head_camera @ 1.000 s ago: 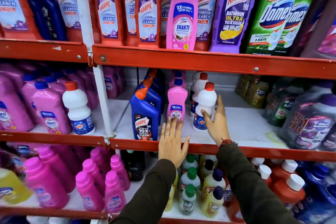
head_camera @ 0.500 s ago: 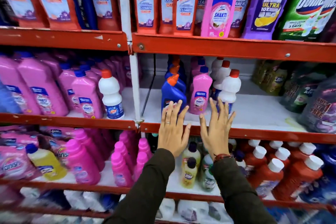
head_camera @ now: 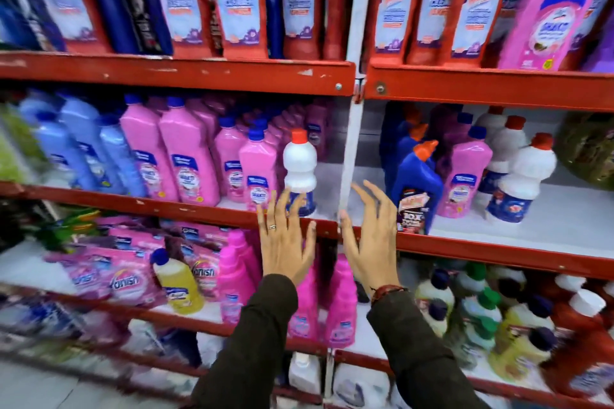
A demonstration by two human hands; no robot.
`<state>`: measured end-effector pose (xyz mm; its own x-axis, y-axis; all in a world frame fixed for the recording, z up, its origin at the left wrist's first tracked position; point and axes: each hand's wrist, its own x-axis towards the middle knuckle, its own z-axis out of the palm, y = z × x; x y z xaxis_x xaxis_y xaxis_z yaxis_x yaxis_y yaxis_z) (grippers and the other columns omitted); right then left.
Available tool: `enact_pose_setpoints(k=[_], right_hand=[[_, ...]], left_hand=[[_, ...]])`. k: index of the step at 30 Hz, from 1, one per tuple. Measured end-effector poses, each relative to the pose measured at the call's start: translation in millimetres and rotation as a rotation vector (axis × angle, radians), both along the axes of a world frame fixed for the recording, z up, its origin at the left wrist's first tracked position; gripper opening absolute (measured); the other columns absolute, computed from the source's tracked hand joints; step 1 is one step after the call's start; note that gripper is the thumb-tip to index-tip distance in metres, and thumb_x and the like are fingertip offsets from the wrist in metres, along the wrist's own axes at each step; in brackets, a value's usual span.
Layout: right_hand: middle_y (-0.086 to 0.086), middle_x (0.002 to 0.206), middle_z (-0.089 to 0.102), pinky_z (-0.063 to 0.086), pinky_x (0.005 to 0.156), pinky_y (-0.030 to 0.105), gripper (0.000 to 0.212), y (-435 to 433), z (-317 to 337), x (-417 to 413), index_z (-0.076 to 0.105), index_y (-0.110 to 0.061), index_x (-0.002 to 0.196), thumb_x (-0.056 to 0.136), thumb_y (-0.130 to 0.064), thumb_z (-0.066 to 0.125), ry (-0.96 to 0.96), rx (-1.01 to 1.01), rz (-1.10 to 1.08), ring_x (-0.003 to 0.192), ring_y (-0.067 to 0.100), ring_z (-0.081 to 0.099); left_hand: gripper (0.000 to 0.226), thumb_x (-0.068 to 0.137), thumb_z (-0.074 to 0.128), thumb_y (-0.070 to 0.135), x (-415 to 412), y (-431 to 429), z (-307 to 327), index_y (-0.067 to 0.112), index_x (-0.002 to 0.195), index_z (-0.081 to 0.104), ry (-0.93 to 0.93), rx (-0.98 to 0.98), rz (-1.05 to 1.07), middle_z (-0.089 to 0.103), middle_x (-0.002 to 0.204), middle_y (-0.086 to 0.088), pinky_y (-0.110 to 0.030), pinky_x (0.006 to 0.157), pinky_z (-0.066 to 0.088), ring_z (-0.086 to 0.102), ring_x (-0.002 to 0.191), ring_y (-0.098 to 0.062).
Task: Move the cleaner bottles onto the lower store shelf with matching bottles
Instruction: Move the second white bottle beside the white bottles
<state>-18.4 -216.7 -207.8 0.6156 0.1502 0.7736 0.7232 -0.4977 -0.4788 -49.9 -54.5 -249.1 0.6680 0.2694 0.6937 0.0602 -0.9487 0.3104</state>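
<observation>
A white cleaner bottle with a red cap (head_camera: 299,163) stands alone at the right end of the left bay's middle shelf, beside pink bottles (head_camera: 186,156). My left hand (head_camera: 285,242) is spread open just below and in front of it, fingertips near its blue label. My right hand (head_camera: 372,236) is open too, in front of the white upright post (head_camera: 352,149), holding nothing. In the right bay stand matching white red-capped bottles (head_camera: 521,176), a blue bottle with an orange cap (head_camera: 417,186) and a pink bottle (head_camera: 463,173).
Red shelf rails (head_camera: 199,73) run across each level. Tall red and blue bottles fill the top shelf. Below are pink pouches (head_camera: 123,279), a yellow bottle (head_camera: 179,285), pink bottles (head_camera: 340,302) and green-capped bottles (head_camera: 478,305). The picture is motion-blurred.
The view has swung left. Both hands came away from the right bay's bottles and moved left, now open near the post and the lone white bottle.
</observation>
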Motion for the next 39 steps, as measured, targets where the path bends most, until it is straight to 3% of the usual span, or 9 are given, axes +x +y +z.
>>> enact_pose_setpoints(k=[5, 9, 11, 15, 20, 25, 29, 32, 39], right_hand=[[0.002, 0.149, 0.044, 0.041, 0.117, 0.038, 0.047, 55, 5, 3, 0.045, -0.014, 0.149, 0.104, -0.023, 0.056, 0.118, 0.100, 0.189, 0.142, 0.014, 0.044], [0.000, 0.162, 0.033, 0.031, 0.119, 0.028, 0.067, 86, 16, 20, 0.028, -0.020, 0.160, 0.102, -0.033, 0.060, 0.381, 0.129, 0.181, 0.150, 0.014, 0.034], [0.002, 0.166, 0.032, 0.030, 0.123, 0.034, 0.077, 96, 23, 31, 0.023, -0.018, 0.162, 0.099, -0.035, 0.064, 0.529, 0.153, 0.200, 0.153, 0.017, 0.031], [0.008, 0.146, 0.057, 0.047, 0.114, 0.043, 0.067, 112, 36, 53, 0.043, -0.011, 0.150, 0.093, -0.024, 0.074, 0.665, 0.237, 0.228, 0.136, 0.025, 0.055], [0.010, 0.129, 0.069, 0.055, 0.093, 0.033, 0.056, 121, 41, 67, 0.062, -0.009, 0.131, 0.084, -0.029, 0.083, 0.670, 0.257, 0.184, 0.112, 0.021, 0.065], [0.006, 0.122, 0.069, 0.052, 0.078, 0.017, 0.052, 118, 38, 67, 0.064, -0.008, 0.126, 0.083, -0.029, 0.084, 0.617, 0.310, 0.167, 0.109, 0.018, 0.065], [0.003, 0.121, 0.068, 0.056, 0.081, 0.017, 0.051, 106, 47, 64, 0.064, -0.014, 0.127, 0.084, -0.034, 0.083, 0.575, 0.383, 0.183, 0.107, 0.015, 0.067], [-0.001, 0.117, 0.071, 0.051, 0.073, 0.003, 0.049, 91, 55, 56, 0.066, -0.015, 0.125, 0.084, -0.035, 0.083, 0.517, 0.408, 0.204, 0.098, 0.004, 0.067], [-0.010, 0.107, 0.073, 0.054, 0.078, 0.011, 0.042, 36, 51, 35, 0.066, -0.019, 0.119, 0.084, -0.033, 0.083, 0.469, 0.417, 0.231, 0.094, -0.009, 0.068]], left_hand=[[0.059, 0.100, 0.038, 0.043, -10, 61, 3, 0.017, 0.152, 0.036, 0.013, -0.149, 0.100, 0.036, 0.161, -0.011, -0.058, 0.123, 0.025, 0.033, 0.149, -0.034], [0.058, 0.103, 0.043, 0.043, -6, 93, 1, 0.015, 0.154, 0.035, 0.098, -0.244, 0.164, 0.042, 0.157, -0.012, -0.056, 0.125, 0.021, 0.032, 0.149, -0.036], [0.058, 0.104, 0.042, 0.046, -2, 104, -2, 0.012, 0.150, 0.040, 0.185, -0.245, 0.182, 0.046, 0.154, -0.015, -0.055, 0.126, 0.019, 0.032, 0.149, -0.036], [0.062, 0.104, 0.039, 0.052, 5, 114, -9, 0.004, 0.141, 0.050, 0.302, -0.198, 0.198, 0.050, 0.150, -0.020, -0.053, 0.128, 0.016, 0.034, 0.149, -0.036], [0.083, 0.094, 0.013, 0.063, 1, 121, -19, 0.006, 0.142, 0.051, 0.288, -0.137, 0.186, 0.051, 0.150, -0.018, -0.052, 0.128, 0.015, 0.034, 0.149, -0.037], [0.083, 0.093, 0.013, 0.063, 1, 126, -26, 0.009, 0.146, 0.048, 0.287, -0.123, 0.154, 0.049, 0.152, -0.016, -0.052, 0.128, 0.012, 0.032, 0.150, -0.036], [0.087, 0.092, 0.009, 0.063, 1, 124, -27, 0.009, 0.153, 0.039, 0.309, -0.128, 0.155, 0.040, 0.160, -0.016, -0.050, 0.129, 0.008, 0.022, 0.155, -0.034], [0.084, 0.094, 0.012, 0.062, 3, 117, -25, 0.010, 0.158, 0.028, 0.306, -0.170, 0.183, 0.028, 0.166, -0.015, -0.049, 0.130, 0.004, 0.013, 0.158, -0.032], [0.077, 0.098, 0.022, 0.056, 6, 62, -13, 0.010, 0.161, 0.017, 0.089, -0.197, 0.171, 0.011, 0.171, -0.015, -0.051, 0.129, 0.004, 0.007, 0.159, -0.033]])
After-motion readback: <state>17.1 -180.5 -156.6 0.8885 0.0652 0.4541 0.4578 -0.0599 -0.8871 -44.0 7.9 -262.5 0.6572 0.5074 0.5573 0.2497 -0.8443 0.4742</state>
